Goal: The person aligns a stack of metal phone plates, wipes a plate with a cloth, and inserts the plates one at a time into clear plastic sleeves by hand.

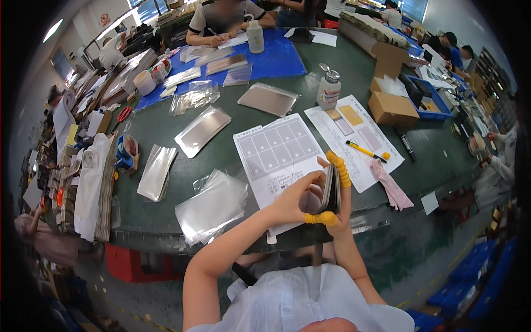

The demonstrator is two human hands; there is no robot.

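Close to the table's front edge I hold a stack of thin dark and silvery plates (332,191) on edge between both hands. My left hand (293,198) grips its left side with bent fingers. On the right side, my right hand (344,206) wraps round the stack; ribbed yellow finger covers show at the stack's top and bottom. A printed sheet with a grid of boxes (276,146) lies just beyond my left hand. Farther right, a second paper (362,180) bears a yellow-and-black pen (365,150) and small rectangular pieces. A pink cloth (390,185) rests beside my right hand.
Clear plastic sleeves (213,205) and packs of silvery plates (203,131) lie to the left. A pump bottle (329,88), a cardboard box (392,108) and a blue tray (434,116) stand farther back. Across the table a person writes beside a white bottle (255,37).
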